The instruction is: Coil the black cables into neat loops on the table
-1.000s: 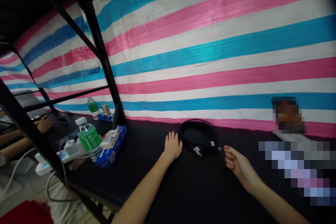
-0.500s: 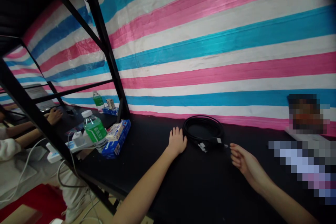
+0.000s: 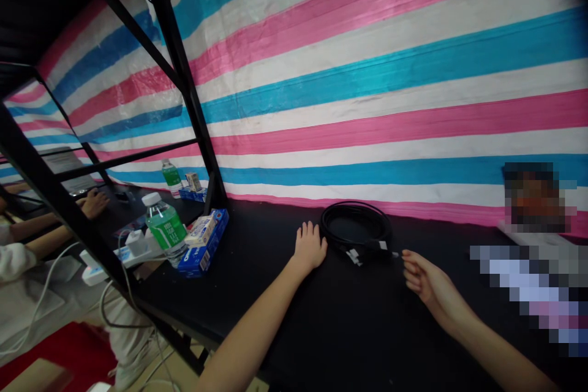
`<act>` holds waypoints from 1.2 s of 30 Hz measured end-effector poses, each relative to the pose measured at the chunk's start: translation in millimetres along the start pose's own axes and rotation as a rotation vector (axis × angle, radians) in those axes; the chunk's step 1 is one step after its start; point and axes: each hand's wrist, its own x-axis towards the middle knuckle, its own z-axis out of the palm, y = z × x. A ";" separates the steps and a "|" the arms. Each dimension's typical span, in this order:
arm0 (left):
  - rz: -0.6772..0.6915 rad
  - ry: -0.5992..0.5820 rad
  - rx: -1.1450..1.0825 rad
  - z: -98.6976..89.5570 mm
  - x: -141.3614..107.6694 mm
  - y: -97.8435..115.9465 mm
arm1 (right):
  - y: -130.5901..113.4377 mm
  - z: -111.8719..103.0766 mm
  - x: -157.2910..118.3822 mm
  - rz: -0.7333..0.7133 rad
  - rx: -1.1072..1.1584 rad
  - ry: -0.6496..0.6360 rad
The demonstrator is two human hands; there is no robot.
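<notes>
A coiled black cable (image 3: pixel 356 242) lies on the black table (image 3: pixel 349 331) near the striped sheet. White tags or ties and a plug with a pale metal tip show at its front. Flat on the tabletop, my left hand (image 3: pixel 311 248) rests with its fingers extended, against or just beside the coil's left side. My right hand (image 3: pixel 425 278) is curled, thumb and forefinger pinched together close by the plug's tip. Whether these fingertips grip the tip or something small is too fine to tell.
Left of my arm stand a green-labelled bottle (image 3: pixel 165 229) and blue-and-white boxes (image 3: pixel 204 245), near a white power strip (image 3: pixel 113 263) and a black metal post (image 3: pixel 193 104). Another person's hand (image 3: pixel 94 203) lies on the neighbouring table. Blurred-out items (image 3: pixel 533 288) are at right.
</notes>
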 end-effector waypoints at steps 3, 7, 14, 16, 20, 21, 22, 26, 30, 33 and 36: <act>0.004 0.001 -0.003 -0.2 -0.3 -0.2 | -1.0 1.2 -0.7 0.009 0.008 0.008; 0.004 0.003 -0.014 -0.8 -0.7 -0.2 | -4.1 4.9 -3.9 0.024 0.008 0.027; -0.017 0.011 -0.056 -0.6 -1.0 2.5 | -4.6 5.8 -5.1 0.022 -0.035 0.030; -0.025 0.016 -0.076 -0.3 -0.9 3.5 | -3.9 5.6 -4.8 0.017 -0.054 0.026; -0.018 0.026 -0.116 -1.2 -0.9 4.4 | -3.7 6.2 -4.8 0.019 -0.067 0.027; -0.017 0.030 -0.127 -2.3 -1.2 4.6 | -3.9 6.3 -4.7 0.023 -0.061 0.024; -0.019 0.036 -0.140 -3.9 -1.7 5.2 | -4.2 6.3 -4.5 0.027 -0.054 0.021; -0.019 0.079 -0.200 -16.7 -6.8 11.4 | -4.6 6.1 -3.1 0.032 -0.033 0.029; 0.271 0.094 -0.254 -27.8 -15.0 22.5 | -3.9 6.0 -2.7 0.035 -0.038 0.030; 0.494 0.058 -0.280 -26.5 -18.2 28.7 | -3.6 6.0 -3.0 0.035 -0.038 0.025; 0.515 0.043 -0.254 -22.9 -17.6 30.6 | -3.2 5.6 -2.3 0.039 -0.033 0.018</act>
